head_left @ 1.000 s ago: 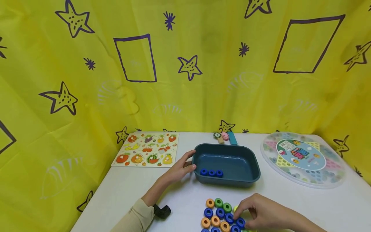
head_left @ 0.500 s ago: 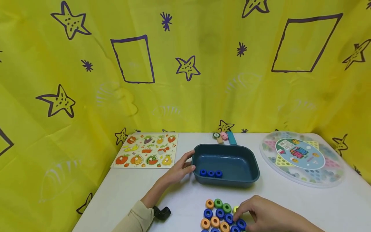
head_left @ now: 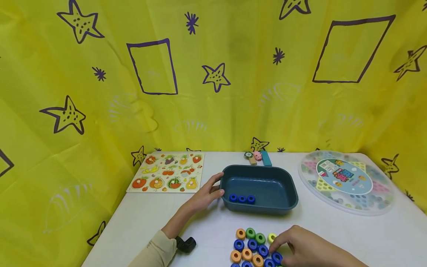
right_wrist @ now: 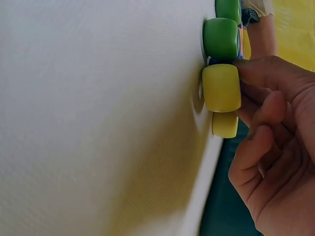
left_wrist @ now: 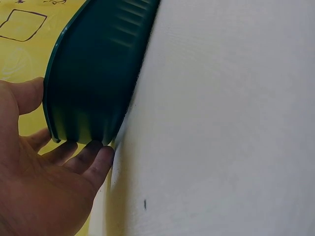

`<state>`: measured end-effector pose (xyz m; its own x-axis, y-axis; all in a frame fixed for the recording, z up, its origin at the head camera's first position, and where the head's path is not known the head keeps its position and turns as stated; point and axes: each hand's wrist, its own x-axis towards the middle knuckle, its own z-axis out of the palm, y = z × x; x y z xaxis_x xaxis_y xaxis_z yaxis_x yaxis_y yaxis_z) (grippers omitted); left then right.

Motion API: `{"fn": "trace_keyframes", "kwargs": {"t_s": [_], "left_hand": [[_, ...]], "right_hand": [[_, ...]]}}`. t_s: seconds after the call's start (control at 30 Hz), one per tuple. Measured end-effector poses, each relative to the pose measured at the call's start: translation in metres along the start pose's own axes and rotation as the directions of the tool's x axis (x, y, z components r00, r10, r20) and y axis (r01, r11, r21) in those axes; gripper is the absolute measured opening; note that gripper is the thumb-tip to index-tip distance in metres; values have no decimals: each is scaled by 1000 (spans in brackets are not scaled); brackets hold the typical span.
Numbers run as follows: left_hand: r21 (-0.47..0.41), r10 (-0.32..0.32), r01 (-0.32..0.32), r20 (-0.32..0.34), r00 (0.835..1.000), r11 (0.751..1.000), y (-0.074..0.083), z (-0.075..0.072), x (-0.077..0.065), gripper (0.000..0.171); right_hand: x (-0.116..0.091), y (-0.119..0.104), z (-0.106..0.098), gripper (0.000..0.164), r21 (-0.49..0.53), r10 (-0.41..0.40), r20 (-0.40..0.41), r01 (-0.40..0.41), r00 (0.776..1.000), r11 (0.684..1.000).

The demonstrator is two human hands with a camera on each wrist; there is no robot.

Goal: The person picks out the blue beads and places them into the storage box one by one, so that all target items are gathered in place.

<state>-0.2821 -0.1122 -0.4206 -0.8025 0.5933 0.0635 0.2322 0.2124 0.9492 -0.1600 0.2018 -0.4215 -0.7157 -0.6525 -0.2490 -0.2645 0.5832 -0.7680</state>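
In the head view my left hand (head_left: 208,193) grips the left end of a dark teal basin (head_left: 267,210). The left wrist view shows its thumb near the basin's rim (left_wrist: 61,37) and fingertips against the end wall. Inside the basin, three blue beads (head_left: 242,199) lie in a row. My right hand (head_left: 308,246) pinches a blue bead (head_left: 277,257) at the right side of a cluster, thumb and index finger about it. Around it are orange beads (head_left: 247,254), green beads (head_left: 250,233) and a yellow bead (head_left: 271,237). In the right wrist view a yellow bead (right_wrist: 221,88) partly hides the pinch.
A fruit puzzle board (head_left: 168,173) lies at the back left of the white table (head_left: 143,218). At the right is a round clear case (head_left: 347,183) with a printed label. Small toys (head_left: 257,156) sit behind the basin. A yellow patterned curtain (head_left: 240,111) hangs behind.
The right hand has shifted very slightly, and more of the yellow bead beside it shows. The left hand and the three beads in the basin keep their places.
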Motion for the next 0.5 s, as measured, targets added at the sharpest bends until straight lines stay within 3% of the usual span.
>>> {"fn": "trace_keyframes", "kwargs": {"t_s": [0.17, 0.33, 0.5], "left_hand": [[-4, -2, 2, 0, 1000, 1000, 0, 0, 0, 60], [-18, 4, -4, 11, 1000, 1000, 1, 0, 2, 60], [-8, 6, -6, 8, 1000, 1000, 1, 0, 2, 60]], "right_hand": [[-1, -2, -2, 24, 15, -2, -19, 2, 1000, 1000], [-3, -8, -20, 19, -20, -87, -70, 86, 994, 996], [4, -16, -53, 22, -65, -233, -176, 224, 957, 972]]}}
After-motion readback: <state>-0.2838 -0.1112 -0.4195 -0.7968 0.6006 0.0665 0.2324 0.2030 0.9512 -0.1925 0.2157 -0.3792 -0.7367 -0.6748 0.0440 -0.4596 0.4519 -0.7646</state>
